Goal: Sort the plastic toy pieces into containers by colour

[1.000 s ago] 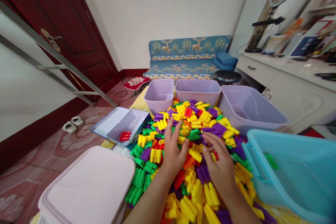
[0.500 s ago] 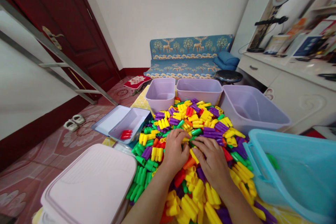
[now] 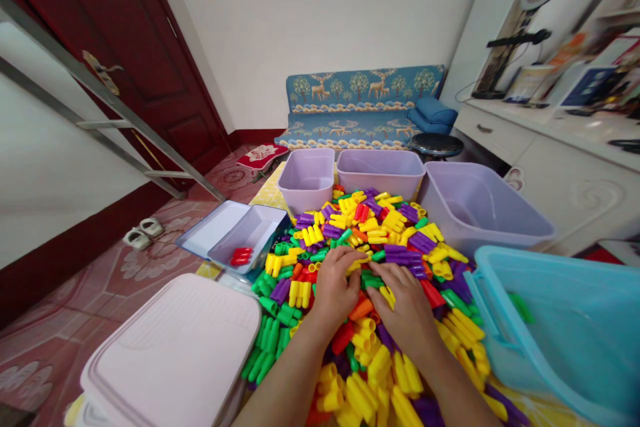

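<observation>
A heap of plastic blocks [image 3: 380,227] in yellow, purple, green, red and orange lies in front of me. Both hands rest on its middle, side by side and almost touching. My left hand [image 3: 334,288] has its fingers curled over a yellow block [image 3: 356,265]. My right hand [image 3: 406,307] is curled too, with its fingertips on green blocks [image 3: 370,278] and a yellow piece showing between its fingers. How firm either grip is stays hidden by the fingers.
Three lilac bins [image 3: 305,177] [image 3: 380,170] [image 3: 500,227] stand behind the heap. A light blue bin [image 3: 550,333] on the right holds a green block [image 3: 520,307]. On the left are an open tray [image 3: 260,230] with red blocks [image 3: 240,257] and a pink lidded box [image 3: 175,347].
Both hands have slid forward and toward each other on the heap. Their fingers, spread a second ago, are now curled onto blocks.
</observation>
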`<state>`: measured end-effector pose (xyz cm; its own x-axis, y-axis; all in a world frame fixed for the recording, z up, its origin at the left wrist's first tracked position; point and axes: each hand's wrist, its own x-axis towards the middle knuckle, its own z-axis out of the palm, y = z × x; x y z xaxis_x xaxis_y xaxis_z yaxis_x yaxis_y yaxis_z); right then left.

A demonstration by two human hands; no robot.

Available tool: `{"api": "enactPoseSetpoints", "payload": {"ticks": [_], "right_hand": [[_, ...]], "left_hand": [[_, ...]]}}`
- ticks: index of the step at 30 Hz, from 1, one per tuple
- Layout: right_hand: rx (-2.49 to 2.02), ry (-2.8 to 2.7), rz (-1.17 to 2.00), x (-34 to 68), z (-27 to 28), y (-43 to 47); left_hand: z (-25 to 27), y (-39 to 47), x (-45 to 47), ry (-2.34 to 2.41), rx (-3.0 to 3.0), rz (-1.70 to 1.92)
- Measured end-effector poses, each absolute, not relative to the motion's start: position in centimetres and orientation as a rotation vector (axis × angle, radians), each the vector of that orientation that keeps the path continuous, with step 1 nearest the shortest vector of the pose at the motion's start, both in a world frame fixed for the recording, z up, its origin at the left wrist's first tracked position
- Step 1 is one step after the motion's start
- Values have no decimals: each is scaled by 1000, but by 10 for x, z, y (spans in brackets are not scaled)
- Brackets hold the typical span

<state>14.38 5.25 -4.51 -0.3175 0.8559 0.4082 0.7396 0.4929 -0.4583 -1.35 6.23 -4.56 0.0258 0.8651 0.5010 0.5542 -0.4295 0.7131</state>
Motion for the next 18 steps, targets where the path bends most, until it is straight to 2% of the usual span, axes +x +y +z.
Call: {"api": "enactPoseSetpoints", "payload": {"ticks": [11, 18], "right_hand": [[-1327, -2193, 167, 145, -31, 48], [-1339, -2163, 87, 145, -32, 49]], "left_hand": [[-42, 62, -13, 1441, 1867, 1522], [-42, 58, -12, 1471, 1937, 1472]]}}
